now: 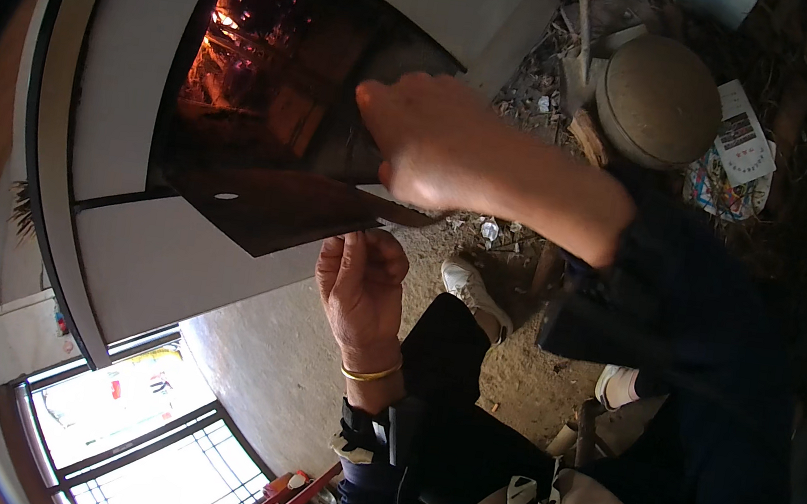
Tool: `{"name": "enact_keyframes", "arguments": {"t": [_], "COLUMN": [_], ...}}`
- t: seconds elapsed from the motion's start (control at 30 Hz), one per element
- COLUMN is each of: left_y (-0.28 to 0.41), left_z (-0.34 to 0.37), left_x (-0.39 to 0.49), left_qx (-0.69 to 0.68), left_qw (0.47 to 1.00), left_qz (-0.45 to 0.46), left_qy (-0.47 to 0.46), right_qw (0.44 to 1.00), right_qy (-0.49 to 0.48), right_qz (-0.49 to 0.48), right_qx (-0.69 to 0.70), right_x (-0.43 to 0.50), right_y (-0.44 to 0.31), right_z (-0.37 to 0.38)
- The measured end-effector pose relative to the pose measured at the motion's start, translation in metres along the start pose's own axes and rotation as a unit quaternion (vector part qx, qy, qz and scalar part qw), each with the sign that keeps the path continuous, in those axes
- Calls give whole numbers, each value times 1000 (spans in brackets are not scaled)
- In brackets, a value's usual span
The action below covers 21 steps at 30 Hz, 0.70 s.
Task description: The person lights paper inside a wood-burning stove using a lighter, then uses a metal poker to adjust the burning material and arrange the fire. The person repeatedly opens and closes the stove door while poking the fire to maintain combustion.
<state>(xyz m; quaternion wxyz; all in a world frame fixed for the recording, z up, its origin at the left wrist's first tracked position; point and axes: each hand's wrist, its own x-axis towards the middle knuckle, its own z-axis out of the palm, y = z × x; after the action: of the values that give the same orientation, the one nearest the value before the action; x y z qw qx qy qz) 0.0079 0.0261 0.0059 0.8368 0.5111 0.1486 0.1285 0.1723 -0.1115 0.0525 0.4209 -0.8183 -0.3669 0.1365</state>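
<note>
A fire (221, 41) burns inside the open firebox (317, 90) of a white-faced stove. Below the opening, a dark metal panel (257, 211) with a small pale oval spot juts outward. My left hand (362, 285), with a gold-coloured bangle (369, 374) at its wrist, has its thumb and fingers drawn together at the panel's near edge; whether they grip it is unclear. In front of the firebox mouth, my right hand (424, 141) is blurred, its fingers curled. Its palm is hidden, so anything inside it cannot be seen.
A round lidded container (660, 102) stands to the right, beside a piece of split wood (588, 137) and a shovel-like tool (582, 40). Printed paper (744, 135) lies among brushwood. My shoe (474, 295) rests on the dirt-strewn floor (529, 396). A bright window (146, 439) is at lower left.
</note>
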Motion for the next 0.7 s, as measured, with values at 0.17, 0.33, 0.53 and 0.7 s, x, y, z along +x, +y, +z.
{"name": "enact_keyframes", "arguments": {"t": [0.17, 0.33, 0.53, 0.7], "left_y": [0, -3, -4, -6], "left_z": [-1, -1, -3, -1], "left_x": [2, 3, 6, 8], "left_qx": [-4, -14, -12, 11], "left_qw": [1000, 1000, 1000, 999], "left_qz": [0, -4, 11, 33], "left_qy": [-17, -9, -23, -15], "right_qw": [999, 998, 994, 977], "right_qy": [-38, -36, -46, -73], "right_qz": [12, 30, 24, 30], "right_qx": [-6, 32, 91, 198], "right_x": [23, 14, -22, -63], "right_y": [2, 0, 5, 13], "right_z": [-9, -8, -21, -36]}}
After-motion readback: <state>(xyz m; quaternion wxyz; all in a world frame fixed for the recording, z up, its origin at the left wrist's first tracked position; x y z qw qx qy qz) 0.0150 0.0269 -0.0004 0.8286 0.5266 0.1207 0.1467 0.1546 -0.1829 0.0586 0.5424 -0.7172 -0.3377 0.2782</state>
